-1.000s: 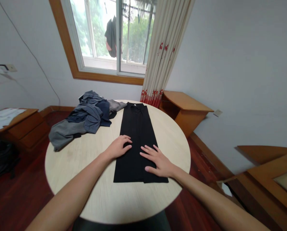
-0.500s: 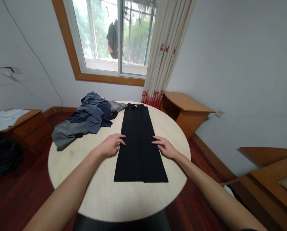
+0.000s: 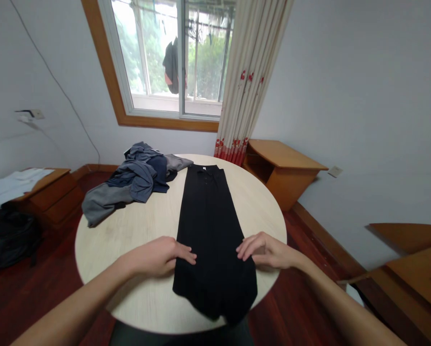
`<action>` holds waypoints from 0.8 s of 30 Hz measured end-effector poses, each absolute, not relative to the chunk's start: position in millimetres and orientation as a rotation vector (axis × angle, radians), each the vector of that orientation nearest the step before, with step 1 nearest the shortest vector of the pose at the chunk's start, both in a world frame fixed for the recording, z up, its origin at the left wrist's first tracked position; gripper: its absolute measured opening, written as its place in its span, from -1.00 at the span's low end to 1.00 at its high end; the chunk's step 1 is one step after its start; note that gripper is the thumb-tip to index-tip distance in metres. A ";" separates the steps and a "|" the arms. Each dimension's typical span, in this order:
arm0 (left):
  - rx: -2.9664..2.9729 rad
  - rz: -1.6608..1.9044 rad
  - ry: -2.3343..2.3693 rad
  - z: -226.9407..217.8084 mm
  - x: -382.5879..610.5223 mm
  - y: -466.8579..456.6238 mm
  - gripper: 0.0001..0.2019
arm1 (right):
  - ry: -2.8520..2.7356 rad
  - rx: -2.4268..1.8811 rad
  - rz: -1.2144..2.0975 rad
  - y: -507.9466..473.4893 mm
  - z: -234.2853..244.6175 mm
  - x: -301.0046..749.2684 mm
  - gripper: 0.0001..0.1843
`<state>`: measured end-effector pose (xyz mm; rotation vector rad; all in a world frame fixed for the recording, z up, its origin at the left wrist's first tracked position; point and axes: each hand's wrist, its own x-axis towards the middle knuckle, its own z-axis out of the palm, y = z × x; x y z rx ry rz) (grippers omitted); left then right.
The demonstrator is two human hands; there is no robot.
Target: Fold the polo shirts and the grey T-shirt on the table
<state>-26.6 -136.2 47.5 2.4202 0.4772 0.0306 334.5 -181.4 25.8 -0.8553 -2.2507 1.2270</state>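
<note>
A long, narrow, folded black shirt (image 3: 210, 226) lies lengthwise on the round pale table (image 3: 136, 293). Its collar end, with a small light label and buttons, points toward the window. The lower end is rippled and reaches the table's near edge. At the left side of the shirt, my left hand (image 3: 165, 254) is closed on the edge, fingers over the cloth and thumb low beside it. My right hand (image 3: 268, 250) pinches the opposite edge, its fingers curled on top. How much cloth each hand holds is partly hidden.
Crumpled grey and navy clothes (image 3: 132, 180) form a heap at the table's back left. A wooden cabinet (image 3: 287, 163) stands beyond the right rim, beside a curtain (image 3: 251, 77). A low drawer unit (image 3: 53, 197) and a black bag (image 3: 9, 240) are on the left.
Both hands have moved down the shirt's sides toward me, from fingers resting by the edges to gripping them. The shirt's lower end has shifted nearer and turned from straight to wavy.
</note>
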 end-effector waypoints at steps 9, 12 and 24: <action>1.659 0.715 0.634 97.4 -2.7 -37.7 -0.63 | -1.606 -1.052 1.166 -89.5 75.4 331.9 -0.57; 1.340 0.923 0.970 65.7 2.9 3.4 -0.55 | -1.338 -1.336 1.154 -60.1 53.7 323.1 -0.67; 1.540 0.642 1.113 -19.6 -26.7 -55.3 -0.41 | -1.505 -1.491 1.189 -100.7 -12.9 323.9 -0.62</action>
